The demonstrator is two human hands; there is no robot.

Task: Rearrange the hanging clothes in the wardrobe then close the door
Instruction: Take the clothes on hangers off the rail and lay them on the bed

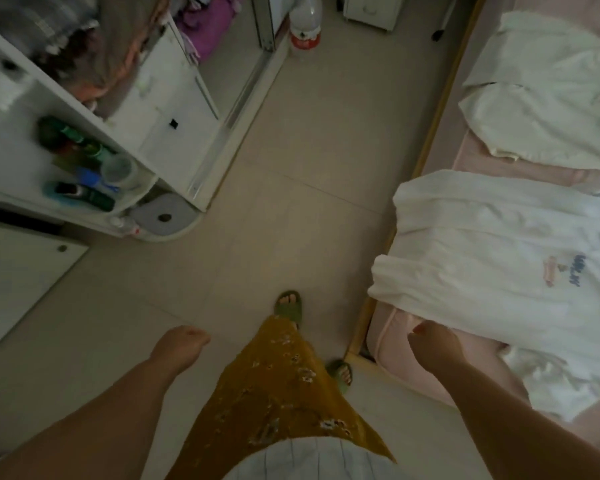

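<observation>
The white wardrobe (174, 133) stands open at the upper left, with hanging clothes (118, 50) in grey, brown and orange showing at its top. Its sliding door (267, 26) sits further back on a floor rail. Two white garments lie on the bed at the right: one with a small print (499, 251) near me, another (551, 91) further off. My left hand (181, 344) hangs over the floor with loosely curled fingers, holding nothing. My right hand (433, 344) hangs loosely curled by the near garment's lower edge; touching or apart is unclear.
A rounded corner shelf (146, 188) beside the wardrobe holds bottles, a cup and a tissue roll. A large plastic bottle (305, 26) stands on the floor ahead. The pink bed (395, 341) lines the right side. Tiled floor runs between them.
</observation>
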